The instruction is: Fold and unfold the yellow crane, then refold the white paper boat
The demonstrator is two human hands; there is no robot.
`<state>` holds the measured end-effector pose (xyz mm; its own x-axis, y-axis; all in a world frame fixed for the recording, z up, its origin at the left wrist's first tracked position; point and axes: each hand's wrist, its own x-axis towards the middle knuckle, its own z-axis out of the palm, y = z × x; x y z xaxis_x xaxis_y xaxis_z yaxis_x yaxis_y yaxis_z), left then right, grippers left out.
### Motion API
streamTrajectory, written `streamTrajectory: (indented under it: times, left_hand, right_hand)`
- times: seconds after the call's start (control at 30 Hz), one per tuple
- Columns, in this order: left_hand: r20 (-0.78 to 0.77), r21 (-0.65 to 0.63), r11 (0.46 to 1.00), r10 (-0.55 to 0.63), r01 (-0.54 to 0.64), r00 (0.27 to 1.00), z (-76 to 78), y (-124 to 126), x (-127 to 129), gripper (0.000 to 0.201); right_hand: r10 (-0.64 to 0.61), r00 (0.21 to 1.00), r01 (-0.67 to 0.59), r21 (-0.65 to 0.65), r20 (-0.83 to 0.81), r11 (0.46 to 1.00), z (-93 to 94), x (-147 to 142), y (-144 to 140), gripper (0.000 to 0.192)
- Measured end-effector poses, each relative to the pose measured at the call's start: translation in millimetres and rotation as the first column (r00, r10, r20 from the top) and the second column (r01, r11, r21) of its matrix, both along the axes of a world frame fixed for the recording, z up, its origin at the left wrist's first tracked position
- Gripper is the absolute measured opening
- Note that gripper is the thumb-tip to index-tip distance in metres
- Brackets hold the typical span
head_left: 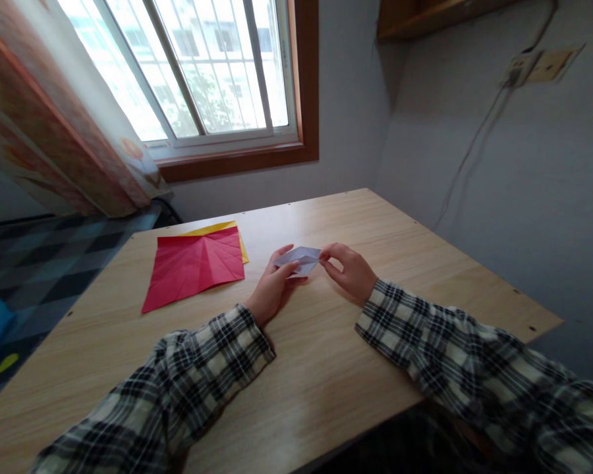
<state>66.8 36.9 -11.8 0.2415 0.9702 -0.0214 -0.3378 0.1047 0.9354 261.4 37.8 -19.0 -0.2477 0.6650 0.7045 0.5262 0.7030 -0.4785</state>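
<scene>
Both hands sit close together near the middle of the counter (326,368), the left hand (271,289) and right hand (348,270) pinching a small folded white paper (300,259) between them, so no passage lies between the two. Left of the left hand, a creased red paper sheet (195,266) lies flat, with a yellow sheet (217,229) under its far edge; both are low and would not block a hand passing above. Beyond the hands, bare counter runs to the far edge, then the wall and window. Right of the right hand, the counter is bare to its edge, with the side wall beyond. Nearer than the hands, only the plaid sleeves (425,342) cross the surface.
</scene>
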Motion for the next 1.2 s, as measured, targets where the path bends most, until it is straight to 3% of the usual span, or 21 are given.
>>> streamTrajectory:
  times: [0.17, 0.33, 0.43, 0.63, 0.77, 0.9, 1.2]
  left_hand:
    - [-0.036, 0.075, 0.997, -0.028, 0.03, 0.999, 1.9, -1, 0, 0.046]
    - [-0.027, 0.019, 0.997, 0.077, -0.076, 0.997, 3.0, 1, 0, 0.048]
    - [-0.031, 0.016, 0.996, 0.083, -0.083, 0.996, 4.2, 0, 0, 0.046]
    - [-0.013, 0.015, 0.997, 0.08, -0.079, 0.997, 4.6, -1, 0, 0.041]
    - [-0.013, 0.006, 0.997, 0.081, -0.081, 0.997, 5.1, -1, 0, 0.04]
    - [-0.03, 0.009, 0.996, 0.088, -0.088, 0.996, 6.7, -2, 1, 0.038]
    - [-0.055, 0.004, 0.997, 0.081, -0.081, 0.995, 7.1, -2, 1, 0.042]
  right_hand:
    - [-0.051, 0.998, 0.05, -0.028, -0.049, 0.998, 2.1, 10, 8, 0.004]
    - [-0.169, 0.984, 0.166, -0.052, -0.061, 0.985, -2.0, 33, 28, 0.006]
    - [-0.251, 0.967, 0.25, -0.046, -0.028, 0.967, -7.1, 52, 45, 0.009]
    - [-0.511, 0.852, 0.513, 0.013, 0.115, 0.859, -17.3, 89, 74, 0.009]
    - [-0.602, 0.768, 0.605, 0.058, 0.221, 0.794, -22.1, 102, 87, 0.012]
    - [-0.635, 0.72, 0.648, 0.055, 0.28, 0.759, -23.3, 104, 99, 0.014]
    - [-0.63, 0.71, 0.666, -0.012, 0.314, 0.746, -25.1, 109, 118, 0.018]
